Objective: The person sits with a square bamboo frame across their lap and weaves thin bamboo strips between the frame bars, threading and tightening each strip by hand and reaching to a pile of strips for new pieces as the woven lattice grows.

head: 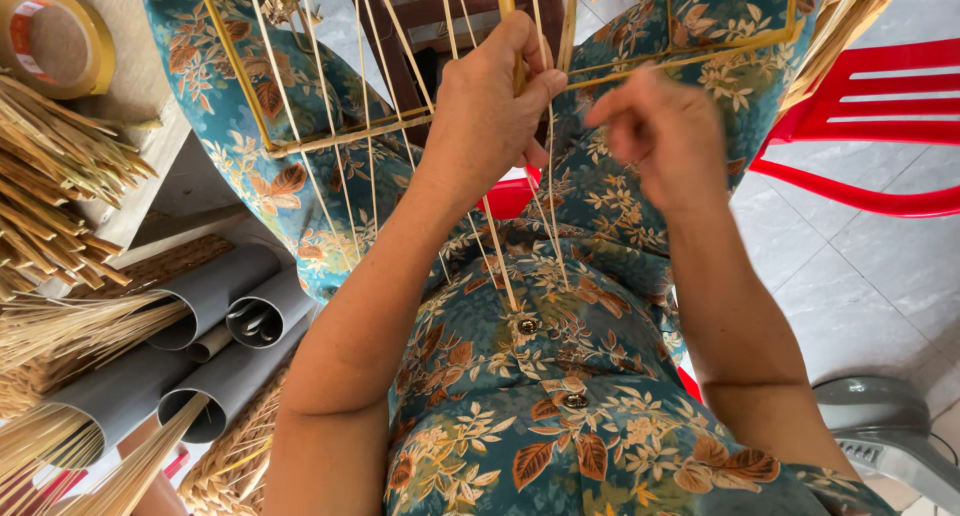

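Gripping one upright bamboo stick (pixel 519 66) near the top of the view, the left hand (pixel 490 116) is closing its fingers and thumb around it; the stick's long axis is running nearly straight up and down the picture, leaning slightly, with its lower end pointing toward the person's lap. The right hand (pixel 665 136) is hovering just beside it, fingers curled into a loose fist, blurred, so whether it is pinching a thin strip cannot be told. Both hands are working inside a bamboo frame (pixel 330 136) resting over the knees, its thin slats fanning away from the body; they are too many and too overlapped to count surely. Four grey plastic tubes (pixel 215 291) are lying at the left, stuffed with straw-coloured splints. One roll of tape (pixel 55 38) is sitting top left, one red plastic chair (pixel 870 106) is standing at right, and one grey fan base (pixel 885 431) is showing bottom right.
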{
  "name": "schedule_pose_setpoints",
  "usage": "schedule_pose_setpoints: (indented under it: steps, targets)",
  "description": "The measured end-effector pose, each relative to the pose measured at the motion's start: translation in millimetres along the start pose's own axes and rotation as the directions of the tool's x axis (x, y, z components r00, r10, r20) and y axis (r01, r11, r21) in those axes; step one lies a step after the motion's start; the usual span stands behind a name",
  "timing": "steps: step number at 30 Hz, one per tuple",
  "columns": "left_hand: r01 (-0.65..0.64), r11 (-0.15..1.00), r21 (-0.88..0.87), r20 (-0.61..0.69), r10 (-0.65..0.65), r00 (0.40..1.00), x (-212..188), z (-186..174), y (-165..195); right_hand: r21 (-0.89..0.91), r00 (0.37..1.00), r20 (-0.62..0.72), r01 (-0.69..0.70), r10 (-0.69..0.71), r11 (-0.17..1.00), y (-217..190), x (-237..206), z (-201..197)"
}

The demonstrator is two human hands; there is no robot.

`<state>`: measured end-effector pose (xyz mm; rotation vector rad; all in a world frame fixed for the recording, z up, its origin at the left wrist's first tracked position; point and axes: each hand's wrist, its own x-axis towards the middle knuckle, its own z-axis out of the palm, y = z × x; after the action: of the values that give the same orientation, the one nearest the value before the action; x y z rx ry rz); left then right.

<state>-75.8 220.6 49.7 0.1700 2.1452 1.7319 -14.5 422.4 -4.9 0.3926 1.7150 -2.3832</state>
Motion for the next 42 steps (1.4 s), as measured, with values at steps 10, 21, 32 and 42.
schedule_pose_setpoints:
  steps: [10,21,32,42]
  targets:
    - [-0.032,0.998,0.060,0.000,0.032,0.999,1.2,1.3,2.3,-0.570,0.811,0.202,0.554,-0.550,0.607,25.4,36.6,15.7]
    - [0.046,0.999,0.017,0.117,-0.047,0.992,1.9,-10.0,12.8,0.074,0.993,0.070,0.094,-0.100,0.993,-11.0,-7.6,1.3]
    - [-0.016,0.992,0.126,-0.019,0.018,1.000,1.1,3.0,4.1,0.390,0.993,0.026,0.100,-0.119,0.915,23.7,18.9,7.9]
    - [0.079,0.997,0.022,0.006,-0.079,0.997,-1.0,-3.7,18.0,-0.402,0.983,0.122,0.178,-0.140,0.898,23.8,5.8,-15.9]
